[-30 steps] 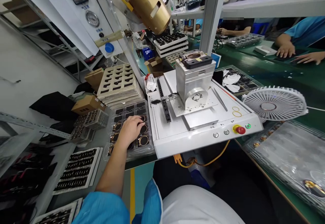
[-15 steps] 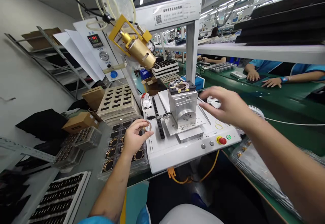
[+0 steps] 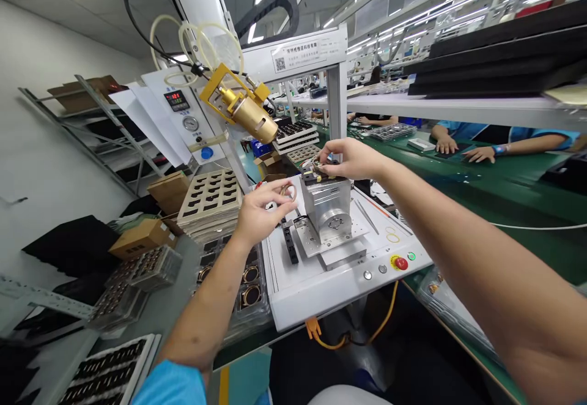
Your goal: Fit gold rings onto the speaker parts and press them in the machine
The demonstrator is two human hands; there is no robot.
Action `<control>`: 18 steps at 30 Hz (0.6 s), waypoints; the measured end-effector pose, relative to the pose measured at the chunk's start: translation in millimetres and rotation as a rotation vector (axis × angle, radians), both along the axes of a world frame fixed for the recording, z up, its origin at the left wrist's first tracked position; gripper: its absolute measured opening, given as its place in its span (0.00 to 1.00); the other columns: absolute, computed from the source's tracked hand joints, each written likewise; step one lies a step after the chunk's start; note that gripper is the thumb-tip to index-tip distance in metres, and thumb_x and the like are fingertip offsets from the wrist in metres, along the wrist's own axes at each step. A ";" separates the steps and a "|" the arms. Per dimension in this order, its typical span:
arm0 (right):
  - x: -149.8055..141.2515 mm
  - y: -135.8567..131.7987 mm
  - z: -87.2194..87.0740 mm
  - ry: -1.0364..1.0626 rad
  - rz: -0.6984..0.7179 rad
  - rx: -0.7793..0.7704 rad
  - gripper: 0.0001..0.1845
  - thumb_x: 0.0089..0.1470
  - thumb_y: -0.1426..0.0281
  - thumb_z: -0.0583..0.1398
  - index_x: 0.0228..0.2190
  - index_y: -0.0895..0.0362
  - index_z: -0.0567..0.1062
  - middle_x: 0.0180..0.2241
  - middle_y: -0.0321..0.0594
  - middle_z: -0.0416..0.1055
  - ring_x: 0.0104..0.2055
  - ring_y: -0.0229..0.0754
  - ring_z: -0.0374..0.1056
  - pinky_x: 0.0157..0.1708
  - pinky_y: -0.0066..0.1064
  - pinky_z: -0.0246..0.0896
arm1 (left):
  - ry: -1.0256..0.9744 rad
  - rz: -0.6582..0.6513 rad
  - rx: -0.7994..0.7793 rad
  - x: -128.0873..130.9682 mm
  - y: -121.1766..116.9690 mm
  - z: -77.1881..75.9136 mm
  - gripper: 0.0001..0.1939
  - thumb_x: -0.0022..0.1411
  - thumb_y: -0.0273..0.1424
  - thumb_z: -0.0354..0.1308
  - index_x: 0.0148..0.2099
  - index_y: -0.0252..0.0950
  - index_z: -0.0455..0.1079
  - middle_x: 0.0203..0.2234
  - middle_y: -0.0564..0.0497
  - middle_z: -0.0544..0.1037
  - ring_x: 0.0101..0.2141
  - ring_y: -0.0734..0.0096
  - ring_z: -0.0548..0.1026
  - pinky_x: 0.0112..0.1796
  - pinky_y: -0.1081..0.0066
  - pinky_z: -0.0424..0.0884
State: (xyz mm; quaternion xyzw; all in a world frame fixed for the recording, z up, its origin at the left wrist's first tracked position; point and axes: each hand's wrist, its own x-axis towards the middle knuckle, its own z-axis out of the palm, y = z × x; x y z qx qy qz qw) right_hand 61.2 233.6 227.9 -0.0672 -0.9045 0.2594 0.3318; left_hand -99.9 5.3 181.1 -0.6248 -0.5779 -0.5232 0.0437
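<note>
My left hand (image 3: 262,214) is raised over the left edge of the white benchtop machine (image 3: 316,298), pinching a thin gold-coloured ring (image 3: 288,192) between finger and thumb. My right hand (image 3: 346,159) reaches over the aluminium fixture block (image 3: 326,206), and its fingertips pinch a small ring-shaped part (image 3: 317,164) at the black clamp on top. Below my left forearm lies a clear blister tray (image 3: 259,316) holding several gold rings, partly hidden by that arm. Steel tweezers (image 3: 367,216) lie on the machine's plate to the right of the block.
A brass dispensing head (image 3: 247,111) hangs above the machine. Stacked beige trays (image 3: 208,197) and plastic parts trays (image 3: 137,276) stand to the left. A co-worker's hands (image 3: 458,151) rest on the green bench (image 3: 518,194) at the right.
My right hand has moved left from beside the block to the clamp on top. My left hand has risen with the ring, from over the tray to above the machine's edge.
</note>
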 end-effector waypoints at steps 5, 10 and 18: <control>29.0 -6.4 -24.8 0.312 -0.083 -0.259 0.09 0.50 0.68 0.70 0.29 0.56 0.74 0.43 0.47 0.80 0.47 0.50 0.76 0.51 0.42 0.71 | 0.165 0.011 -0.149 9.3 62.4 38.4 0.05 0.61 0.27 0.64 0.36 0.35 0.82 0.50 0.43 0.83 0.49 0.55 0.82 0.49 0.58 0.78; 85.7 -25.5 -51.5 0.383 -0.105 -0.360 0.17 0.49 0.58 0.72 0.28 0.55 0.73 0.44 0.51 0.80 0.48 0.56 0.76 0.50 0.46 0.71 | 0.415 0.056 -0.368 25.3 101.5 53.8 0.09 0.63 0.24 0.57 0.34 0.35 0.79 0.32 0.48 0.85 0.37 0.60 0.81 0.44 0.63 0.76; 187.4 -52.0 -167.5 0.173 -0.331 -0.710 0.26 0.46 0.49 0.73 0.37 0.54 0.75 0.43 0.51 0.80 0.46 0.58 0.77 0.45 0.44 0.75 | 0.516 0.069 -0.374 30.6 88.2 27.4 0.17 0.67 0.39 0.58 0.54 0.36 0.73 0.53 0.43 0.80 0.57 0.51 0.75 0.58 0.55 0.70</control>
